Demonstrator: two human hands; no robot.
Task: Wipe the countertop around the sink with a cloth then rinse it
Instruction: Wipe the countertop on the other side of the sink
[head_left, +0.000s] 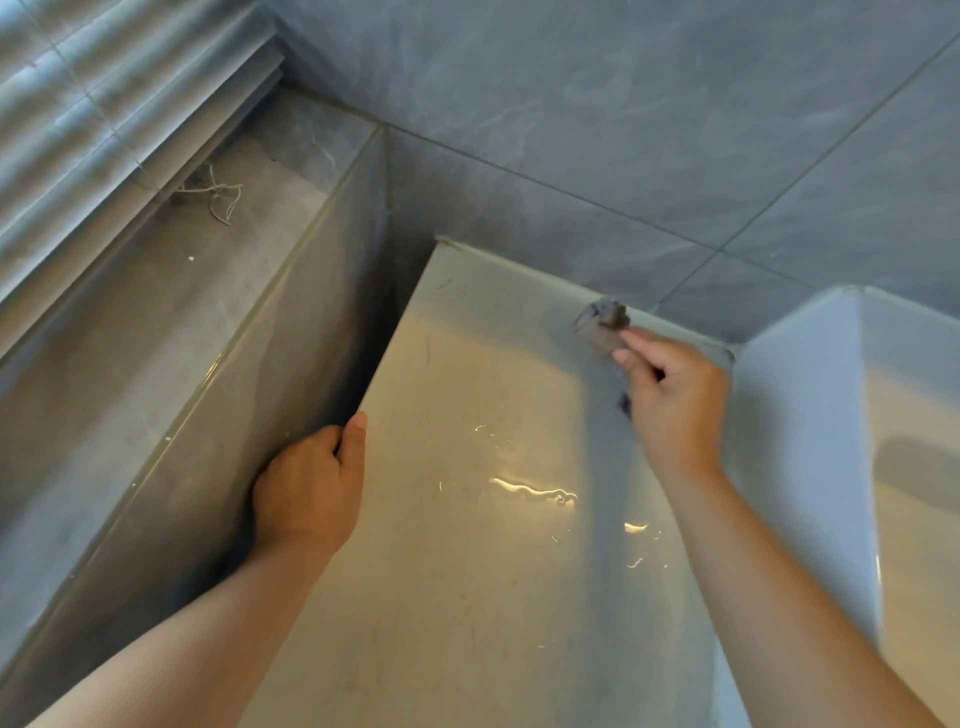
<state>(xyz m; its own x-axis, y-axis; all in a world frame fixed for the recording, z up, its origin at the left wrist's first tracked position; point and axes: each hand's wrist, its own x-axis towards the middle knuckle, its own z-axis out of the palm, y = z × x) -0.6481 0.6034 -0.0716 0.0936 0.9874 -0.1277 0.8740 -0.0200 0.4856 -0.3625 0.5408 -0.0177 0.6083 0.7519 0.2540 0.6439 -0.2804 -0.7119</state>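
Two hands in play here, and they're doing pretty different jobs. The right hand (675, 395) has a small grey cloth (602, 325) bunched up and pinched between thumb and fingertips, with a bit of it poking out under the palm. The cloth is way at the back of the beige countertop (467, 597), right by the seam where it meets the grey tiled wall (623, 130) and near the corner of the white sink (810, 415). My guess is it's scrunched tight like that to dig into that back edge, which a flat cloth would skim over.

The left hand (306, 488) is hooked over the counter's left edge, thumb lying along the top and the fingers curled down the side into the dark gap, so I can't see their tips. Looks like a brace to me, something to lean on for the reach to the far corner.

Some wet streaks (535, 491) glint in the middle of the counter, so I'd say part of it has been wiped. No tap in view, so the rinse hasn't come yet.

Off to the left there's a window sill (156, 312) under some blinds (104, 104) with a loose cord (218, 195) lying on it.

Brands or labels? None that I can see, not on the cloth, sink or tiles.
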